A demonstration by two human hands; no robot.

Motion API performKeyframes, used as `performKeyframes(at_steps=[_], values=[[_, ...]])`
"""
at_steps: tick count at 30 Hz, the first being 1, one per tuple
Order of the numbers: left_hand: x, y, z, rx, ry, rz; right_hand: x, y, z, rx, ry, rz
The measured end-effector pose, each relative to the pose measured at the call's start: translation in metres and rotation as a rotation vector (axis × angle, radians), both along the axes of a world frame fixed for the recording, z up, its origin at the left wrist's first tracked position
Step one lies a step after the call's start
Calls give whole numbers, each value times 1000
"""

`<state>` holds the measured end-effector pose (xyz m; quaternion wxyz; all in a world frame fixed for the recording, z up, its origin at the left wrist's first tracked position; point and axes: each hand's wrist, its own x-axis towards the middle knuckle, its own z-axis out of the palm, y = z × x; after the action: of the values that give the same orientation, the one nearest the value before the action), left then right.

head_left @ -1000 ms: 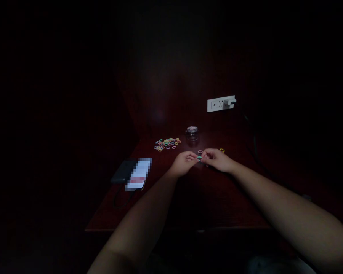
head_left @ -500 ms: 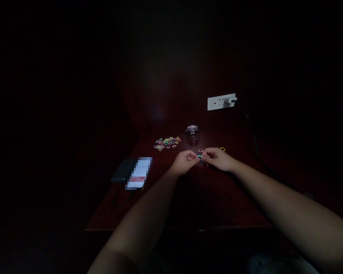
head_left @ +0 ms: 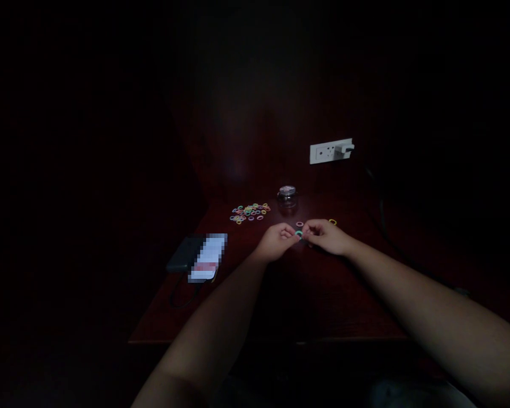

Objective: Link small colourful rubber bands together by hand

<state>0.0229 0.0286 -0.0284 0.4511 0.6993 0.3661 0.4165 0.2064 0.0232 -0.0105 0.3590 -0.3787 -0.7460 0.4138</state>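
Between my two hands is a small green hair tie, a ring held just over the dark red table. My left hand pinches its left side between thumb and finger. On its right side, the fingertips of my right hand are closed on it too. Just behind the hands lies a pink hair tie, and a yellow hair tie shows beyond my right hand. Farther back to the left is a loose pile of many-coloured hair ties.
A clear lidded jar stands at the back of the table. To the left lie a phone with a blurred screen and a dark box-like object with a cable. On the wall is a white socket with a plug in it.
The view has shifted very slightly. Both hands stay in place around the green hair tie, whose ring now shows a bit more openly between the fingertips.
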Motion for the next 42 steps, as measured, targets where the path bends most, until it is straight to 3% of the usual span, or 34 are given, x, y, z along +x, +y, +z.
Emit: performKeyframes(at_steps=[20, 42], values=[[2, -3, 7, -122, -56, -6, 0, -2, 3, -10, -30, 8], [1, -5, 8, -113, -28, -29, 2, 0, -1, 8, -57, 70]])
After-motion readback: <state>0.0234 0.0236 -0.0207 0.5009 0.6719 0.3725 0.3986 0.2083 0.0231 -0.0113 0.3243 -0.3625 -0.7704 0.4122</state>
